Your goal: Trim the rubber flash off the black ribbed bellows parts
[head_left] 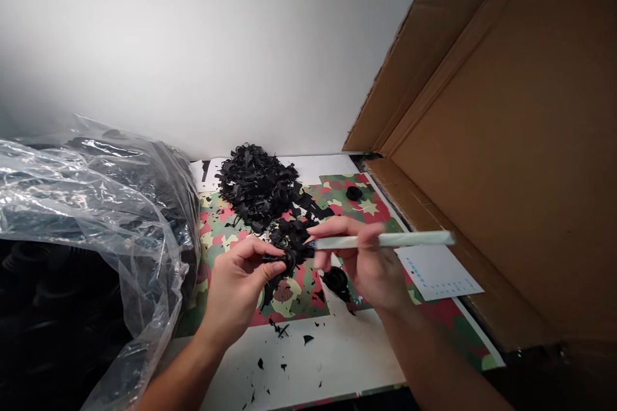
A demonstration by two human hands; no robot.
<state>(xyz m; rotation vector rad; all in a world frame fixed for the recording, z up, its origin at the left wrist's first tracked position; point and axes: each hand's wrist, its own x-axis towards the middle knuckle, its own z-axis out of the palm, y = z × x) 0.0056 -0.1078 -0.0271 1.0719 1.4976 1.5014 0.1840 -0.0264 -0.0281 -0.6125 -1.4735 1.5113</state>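
My left hand (243, 286) pinches a round black part (288, 259) between thumb and fingers, in front of a heap of black scraps (258, 186). Close on its right, my right hand (371, 263) grips a long pale stick-like tool (405, 239) whose dark tip points left at the part. Whether the tip touches the part cannot be made out. Another black ring-shaped part (336, 280) lies below my right hand, and a small black ring (354, 193) rests farther back on the camouflage-patterned sheet (282, 292).
An open clear plastic bag (159, 257) full of black parts stands at the left. Cardboard (506, 141) rises on the right, with a white card (439, 273) beside it. A white wall (193, 45) closes the back. Black bits litter the white surface (351, 353) in front.
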